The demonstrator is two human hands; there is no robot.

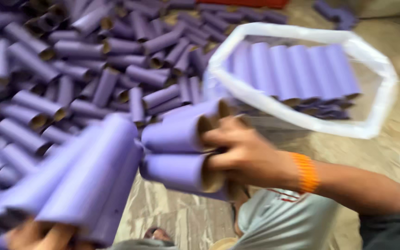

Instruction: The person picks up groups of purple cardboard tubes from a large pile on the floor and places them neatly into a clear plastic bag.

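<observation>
My right hand point(244, 153), with an orange band on the wrist, grips a bundle of several purple cardboard tubes point(177, 153) by their open ends, held level in mid-air. My left hand point(38, 235) shows at the bottom left edge, fingers under the near ends of a second bundle of purple tubes point(79, 180) that slants up toward the first bundle. Both bundles are blurred.
A big loose pile of purple tubes point(70, 69) covers the floor at the left and back. A clear plastic bag point(302, 34) with its mouth held open holds a neat row of tubes point(297, 69) at the right. Grey cloth point(278, 222) lies below my right forearm.
</observation>
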